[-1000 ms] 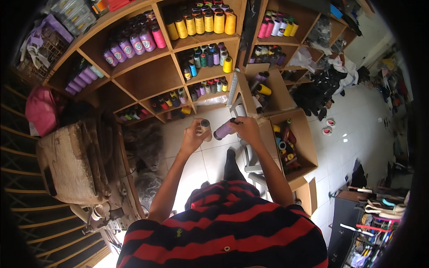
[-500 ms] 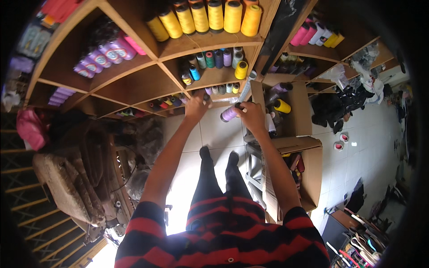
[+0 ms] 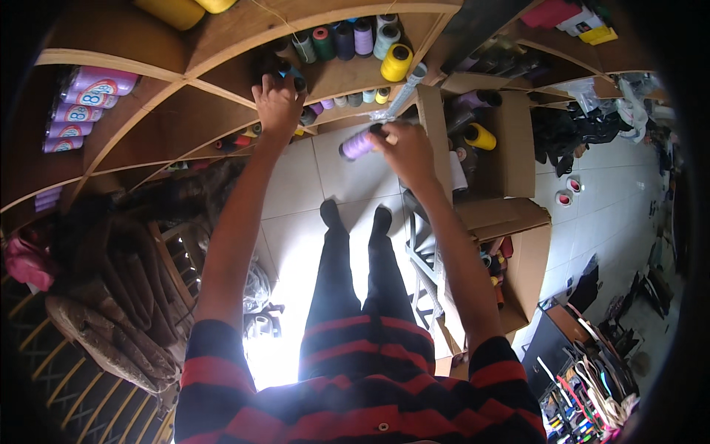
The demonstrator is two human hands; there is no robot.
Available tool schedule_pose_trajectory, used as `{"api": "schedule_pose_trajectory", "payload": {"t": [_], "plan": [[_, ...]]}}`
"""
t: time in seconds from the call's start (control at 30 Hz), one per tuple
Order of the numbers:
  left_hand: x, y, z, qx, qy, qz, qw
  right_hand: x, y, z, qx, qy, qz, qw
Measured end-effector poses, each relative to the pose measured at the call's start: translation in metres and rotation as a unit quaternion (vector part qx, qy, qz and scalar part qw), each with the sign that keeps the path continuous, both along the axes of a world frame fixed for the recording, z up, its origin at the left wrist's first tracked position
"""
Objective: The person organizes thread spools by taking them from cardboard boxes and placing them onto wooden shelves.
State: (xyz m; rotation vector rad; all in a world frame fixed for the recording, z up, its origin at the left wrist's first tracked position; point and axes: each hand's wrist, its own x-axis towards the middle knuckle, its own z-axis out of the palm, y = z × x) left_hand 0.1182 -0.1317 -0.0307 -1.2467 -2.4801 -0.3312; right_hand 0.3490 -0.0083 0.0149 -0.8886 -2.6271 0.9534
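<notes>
In my right hand [image 3: 408, 153] is a purple thread spool [image 3: 358, 146] with dark ends, gripped by one end and tilted above the tiled floor. My left hand [image 3: 278, 108] is raised to a wooden shelf compartment, its fingers spread against the near spools. A blue spool [image 3: 291, 72] shows partly behind those fingers; whether they touch it is hard to see. Further right in that compartment stand a green spool [image 3: 323, 44], a light purple spool [image 3: 362, 37], and a yellow spool [image 3: 397, 63] near the edge.
Wrapped purple spools [image 3: 90, 96] lie in a left compartment. A cardboard box [image 3: 512, 144] with spools stands to the right, another open box [image 3: 529, 259] nearer. A grey pole [image 3: 407, 92] rises beside the shelf. Brown cushions [image 3: 111, 325] are at left.
My left hand has moved from the lower row of spools up to the compartment above. The right hand keeps the purple spool. My view has shifted closer to the shelf.
</notes>
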Motion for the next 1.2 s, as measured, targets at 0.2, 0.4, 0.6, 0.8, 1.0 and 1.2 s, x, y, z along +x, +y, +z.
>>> {"api": "schedule_pose_trajectory", "payload": {"t": [0.2,0.4,0.6,0.8,1.0,1.2], "plan": [[-0.011,0.008,-0.003,0.008,0.015,0.022,1.000,-0.045,0.021,0.006,0.001,-0.012,0.008,1.000],[0.000,0.015,0.005,0.036,-0.038,0.026,0.998,-0.074,0.034,0.013,0.002,0.010,0.016,1.000],[-0.026,0.036,0.028,0.045,0.036,-0.033,0.998,-0.126,0.046,0.018,0.144,0.034,0.030,0.989],[-0.053,0.051,0.017,-0.121,-0.042,0.008,0.992,-0.175,0.047,-0.023,0.216,0.041,-0.039,0.975],[-0.063,0.053,-0.011,-0.144,-0.013,0.003,0.989,-0.189,0.041,-0.034,0.229,0.034,-0.035,0.972],[-0.038,0.054,0.020,-0.117,-0.046,-0.061,0.990,-0.186,0.044,-0.041,0.256,0.042,0.006,0.966]]}}
